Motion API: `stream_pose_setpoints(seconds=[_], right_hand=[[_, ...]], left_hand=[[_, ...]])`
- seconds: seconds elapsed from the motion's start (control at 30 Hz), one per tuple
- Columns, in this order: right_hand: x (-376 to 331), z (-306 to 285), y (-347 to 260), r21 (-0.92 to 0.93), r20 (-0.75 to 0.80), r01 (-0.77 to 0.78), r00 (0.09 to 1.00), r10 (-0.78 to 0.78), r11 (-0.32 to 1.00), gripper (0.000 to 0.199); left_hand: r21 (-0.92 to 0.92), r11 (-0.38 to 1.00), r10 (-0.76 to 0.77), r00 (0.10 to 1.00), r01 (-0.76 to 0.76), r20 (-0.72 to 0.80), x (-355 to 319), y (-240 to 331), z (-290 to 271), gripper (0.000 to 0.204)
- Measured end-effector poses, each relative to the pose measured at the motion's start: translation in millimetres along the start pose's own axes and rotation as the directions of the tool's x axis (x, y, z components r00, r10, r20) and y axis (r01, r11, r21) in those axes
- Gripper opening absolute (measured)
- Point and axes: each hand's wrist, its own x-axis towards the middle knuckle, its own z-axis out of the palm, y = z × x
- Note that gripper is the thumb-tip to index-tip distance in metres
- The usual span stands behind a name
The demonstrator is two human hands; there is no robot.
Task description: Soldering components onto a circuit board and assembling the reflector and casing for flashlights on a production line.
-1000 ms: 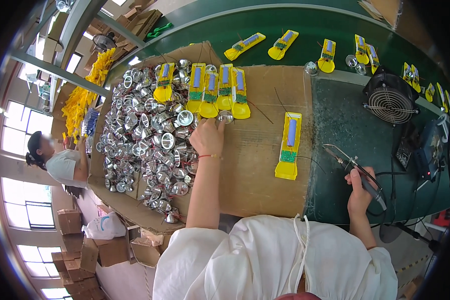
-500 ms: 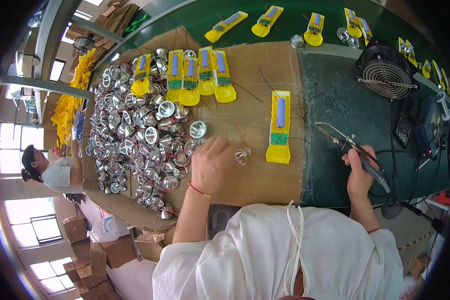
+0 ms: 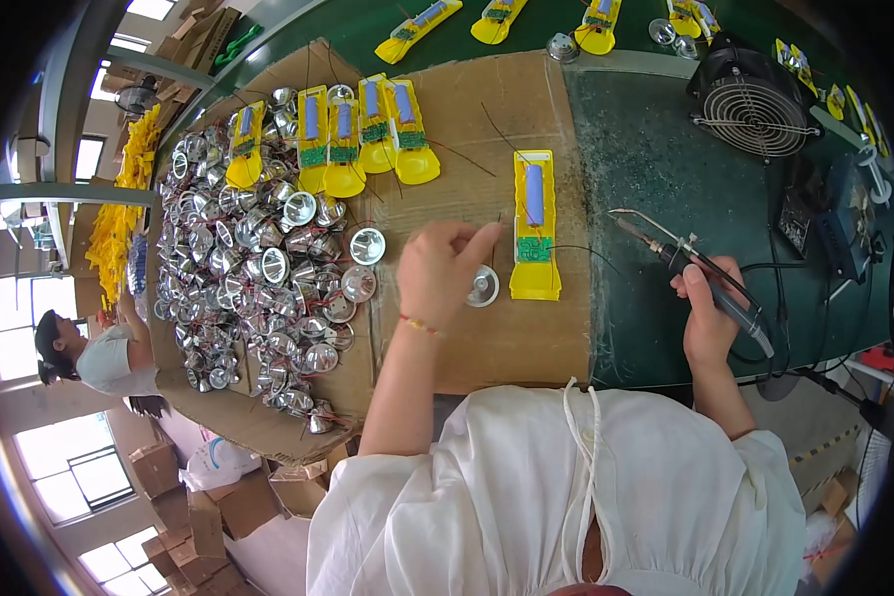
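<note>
Within right hand (image 3: 708,310): one soldering iron (image 3: 674,261).

Pinching a silver reflector (image 3: 484,288) by its thin wires in the left grip (image 3: 439,270), over brown cardboard (image 3: 447,353) and just left of a yellow housing (image 3: 536,286) with a purple cell (image 3: 534,194) and green circuit board (image 3: 534,249). Holding a soldering iron (image 3: 675,263) in the right grip (image 3: 708,318), above the dark green table (image 3: 646,343), tilted toward that housing. Showing also, at left, a heap of reflectors (image 3: 228,260) with five more yellow housings (image 3: 343,181) along its far edge; at upper right, a black fan (image 3: 755,111).
</note>
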Motion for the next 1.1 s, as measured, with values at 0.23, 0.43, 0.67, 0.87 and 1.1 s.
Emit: stream_pose_setpoints(seconds=[0.23, 0.43, 0.67, 0.87, 1.1], right_hand=[[0, 1, 0, 0.007, -0.018, -0.011, 1.0, 0.011, 1.0, 0.017], [-7, 15, -5, 0.07, 0.293, 0.175, 0.937, -0.188, 0.982, 0.017], [-10, 35, -9, -0.076, 0.326, 0.243, 0.923, -0.206, 0.967, 0.016], [-13, 35, -3, -0.121, 0.273, 0.184, 0.951, -0.145, 0.975, 0.017], [-17, 36, -2, -0.111, 0.232, 0.089, 0.971, -0.061, 0.99, 0.016]], left_hand=[[-0.199, 0.966, 0.149, 0.984, -0.166, -0.095, -5, -19, 23, 0.015], [-0.332, 0.943, 0.019, 0.998, 0.001, 0.055, -37, -12, 16, 0.016], [-0.369, 0.915, 0.172, 0.985, -0.164, -0.01, -43, -11, 34, 0.011], [-0.368, 0.916, 0.157, 0.987, -0.159, -0.035, -37, -13, 38, 0.012], [-0.338, 0.925, 0.175, 0.984, -0.171, -0.02, -37, -12, 35, 0.011]])
